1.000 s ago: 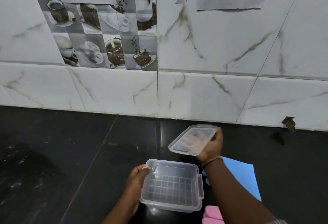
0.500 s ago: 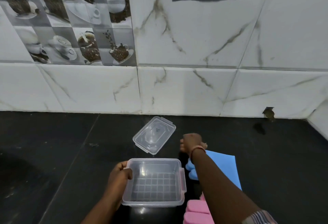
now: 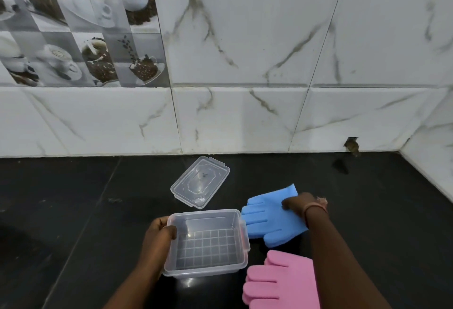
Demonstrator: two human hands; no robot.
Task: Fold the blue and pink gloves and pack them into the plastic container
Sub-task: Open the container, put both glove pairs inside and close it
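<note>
Pink comes first: the pink glove lies flat on the black desk at the near edge, its fingers pointing left, partly covered by the right forearm that crosses above it. Just left of it stands the clear plastic container, open and with nothing inside, a grid pattern showing on its bottom. The left hand grips the container's left wall, thumb curled over the rim and fingers closed around the outside.

Beyond the pink glove, the blue glove lies flat too, fingers pointing left, their tips touching or nearly touching the container's right side. The right hand rests on the cuff end of the blue glove, fingers bent down and pressed against the material; whether it pinches the glove or only pushes on it is hard to tell. A thin band circles that wrist.

Farther back, the clear lid lies by itself on the desk, apart from the container and tilted diagonally. Behind it rises a white marble-patterned tiled wall, with coffee-cup picture tiles at upper left.
</note>
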